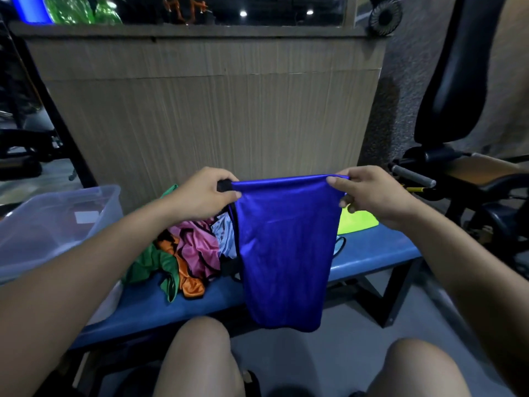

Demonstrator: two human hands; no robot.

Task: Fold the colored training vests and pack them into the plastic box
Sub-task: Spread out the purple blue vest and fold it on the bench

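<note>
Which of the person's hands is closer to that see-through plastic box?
The left. The left hand grips the blue vest just right of the plastic box; the right hand holds the vest's far corner, farther away.

Straight ahead, a panel (pixel 211 110) of grey-brown wood grain with a ledge on top; above it, dark glass (pixel 229 10) with two bright ceiling-light reflections. In front, a blue bench (pixel 372 259) on a black frame, over grey floor (pixel 357 353). To the right, a speckled grey wall (pixel 409 81), a round black fan (pixel 385 15) at the ledge's corner, and black gym gear with a padded back (pixel 455 81) and tan seat (pixel 481 170); dim at left, more dark equipment.
</note>
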